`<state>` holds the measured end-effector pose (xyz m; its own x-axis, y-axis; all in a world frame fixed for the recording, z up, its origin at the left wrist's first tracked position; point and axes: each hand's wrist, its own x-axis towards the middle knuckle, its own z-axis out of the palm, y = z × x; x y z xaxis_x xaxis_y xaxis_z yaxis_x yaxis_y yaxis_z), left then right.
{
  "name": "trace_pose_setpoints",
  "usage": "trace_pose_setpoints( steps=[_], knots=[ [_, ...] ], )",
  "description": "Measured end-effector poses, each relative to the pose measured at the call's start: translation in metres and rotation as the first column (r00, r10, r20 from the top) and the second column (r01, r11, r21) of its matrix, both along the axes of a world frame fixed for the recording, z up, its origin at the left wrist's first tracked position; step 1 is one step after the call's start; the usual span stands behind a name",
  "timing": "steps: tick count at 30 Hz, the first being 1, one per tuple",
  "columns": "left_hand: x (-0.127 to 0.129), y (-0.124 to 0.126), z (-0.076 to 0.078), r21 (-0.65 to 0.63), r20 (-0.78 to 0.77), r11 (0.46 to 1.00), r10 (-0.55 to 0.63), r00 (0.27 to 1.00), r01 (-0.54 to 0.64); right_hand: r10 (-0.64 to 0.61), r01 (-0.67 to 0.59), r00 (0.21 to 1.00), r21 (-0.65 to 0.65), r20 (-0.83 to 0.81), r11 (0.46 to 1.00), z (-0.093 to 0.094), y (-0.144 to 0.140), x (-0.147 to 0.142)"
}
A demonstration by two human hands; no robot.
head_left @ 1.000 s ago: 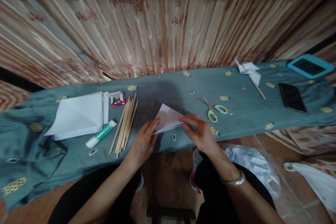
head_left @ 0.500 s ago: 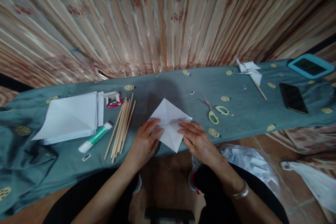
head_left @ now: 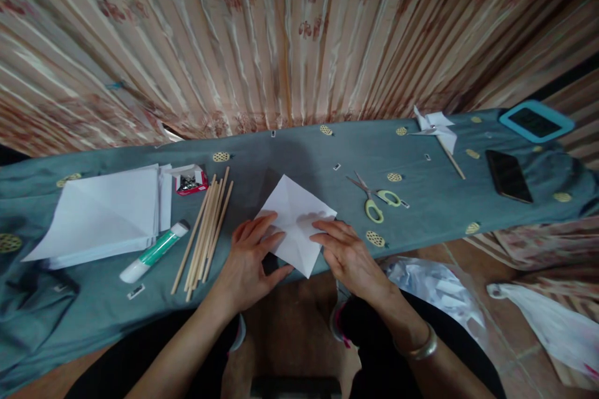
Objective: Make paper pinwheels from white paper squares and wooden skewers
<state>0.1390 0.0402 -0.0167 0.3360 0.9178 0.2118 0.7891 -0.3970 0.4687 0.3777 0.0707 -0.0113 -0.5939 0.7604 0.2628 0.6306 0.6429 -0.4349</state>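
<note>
A square sheet of white paper [head_left: 296,219] lies unfolded on the blue-grey tablecloth [head_left: 421,199], turned corner-on like a diamond, its near corner reaching just past the table's edge. Crease lines cross it through the middle, so the folding that made them looks done; no cuts, glue or stick show on it, and that seems to be what is left.

The left hand [head_left: 250,259] lies flat on the sheet's left part, fingers spread and pressing down, gripping nothing. The right hand [head_left: 349,255] rests open on the right part, fingertips on the paper near its middle, likewise holding nothing; a metal bangle [head_left: 418,347] sits on that wrist.

Just left of the left hand lies a bundle of wooden sticks [head_left: 203,230], then a glue stick [head_left: 152,252], a small red box of pins [head_left: 189,179] and a stack of white paper [head_left: 100,215]. Right of the right hand, near but apart, are scissors [head_left: 374,196] with pale green handles. Well beyond them lie a finished paper pinwheel [head_left: 437,131] on its stick, a dark phone [head_left: 508,176] and a blue-edged tablet [head_left: 536,120].
</note>
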Motion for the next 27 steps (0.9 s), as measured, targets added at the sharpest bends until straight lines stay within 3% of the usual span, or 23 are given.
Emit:
trace_pose_setpoints(
  steps=[4,7,11,18,21,25,27],
  knots=[
    [-0.007,0.003,-0.004,0.060,0.070,0.994,0.092,0.993,-0.096,-0.012,0.012,1.000,-0.021,-0.002,1.000,0.001,0.001,0.000],
    [-0.015,0.007,-0.009,0.031,0.148,0.981,0.185,0.972,-0.191,-0.011,0.011,1.000,-0.021,-0.015,1.000,0.001,0.001,0.000],
    [-0.026,0.011,-0.006,-0.133,0.200,0.951,0.301,0.932,-0.278,-0.021,0.020,0.999,-0.017,-0.026,1.000,-0.001,0.001,0.000],
    [-0.026,0.016,0.006,-0.382,0.303,0.847,0.493,0.815,-0.370,-0.028,0.028,0.998,-0.014,-0.053,1.000,-0.003,0.002,0.000],
    [-0.020,0.018,0.009,-0.501,0.464,0.794,0.582,0.668,-0.343,-0.034,0.033,0.998,-0.013,-0.061,0.999,-0.003,0.003,0.000],
    [-0.004,0.020,0.013,-0.664,0.647,0.708,0.705,0.289,-0.240,-0.059,0.058,0.994,-0.018,-0.096,0.998,-0.003,0.003,0.000],
    [0.005,0.019,0.012,-0.689,0.685,0.703,0.711,0.159,-0.177,-0.073,0.071,0.991,-0.016,-0.116,0.997,-0.004,0.004,-0.001]
  ],
)
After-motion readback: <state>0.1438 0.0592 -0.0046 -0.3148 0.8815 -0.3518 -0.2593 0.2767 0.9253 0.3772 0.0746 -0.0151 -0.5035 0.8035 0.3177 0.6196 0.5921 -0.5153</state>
